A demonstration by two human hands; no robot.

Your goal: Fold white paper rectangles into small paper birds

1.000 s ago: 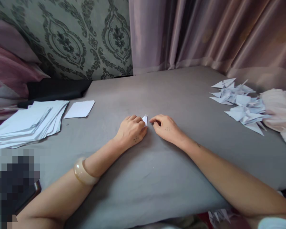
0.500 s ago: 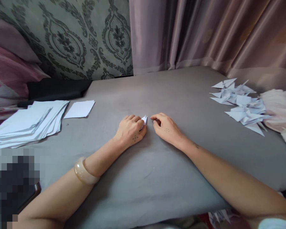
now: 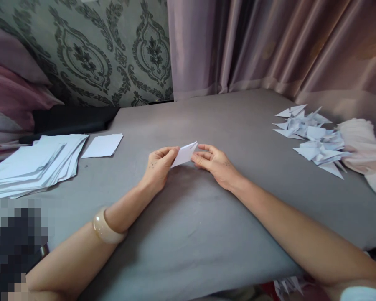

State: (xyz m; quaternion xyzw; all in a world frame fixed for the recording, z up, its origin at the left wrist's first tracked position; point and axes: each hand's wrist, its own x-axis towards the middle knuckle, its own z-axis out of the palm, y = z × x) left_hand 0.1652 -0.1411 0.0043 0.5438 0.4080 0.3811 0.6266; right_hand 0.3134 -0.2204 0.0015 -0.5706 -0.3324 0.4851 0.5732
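My left hand (image 3: 160, 165) grips a small folded white piece of paper (image 3: 184, 154) by its left end, thumb on top. The paper is held tilted just above the grey cloth-covered surface (image 3: 188, 234), its layered tip pointing up to the right. My right hand (image 3: 215, 164) is at the paper's right end, thumb at the edge and fingers apart. Whether the right fingertips press on the paper, I cannot tell. A pale bangle (image 3: 106, 228) is on my left forearm.
At left lie a stack of white paper sheets (image 3: 34, 165) and a smaller pile of white squares (image 3: 102, 146). Several folded white paper shapes (image 3: 316, 138) are heaped at right beside a pale cloth (image 3: 360, 144). A black folded item (image 3: 75, 119) lies at the back left.
My left hand has turned thumb-up and lifted the folded paper off the surface, showing more of it. My right hand has come to the paper's right end with its fingers spread more.
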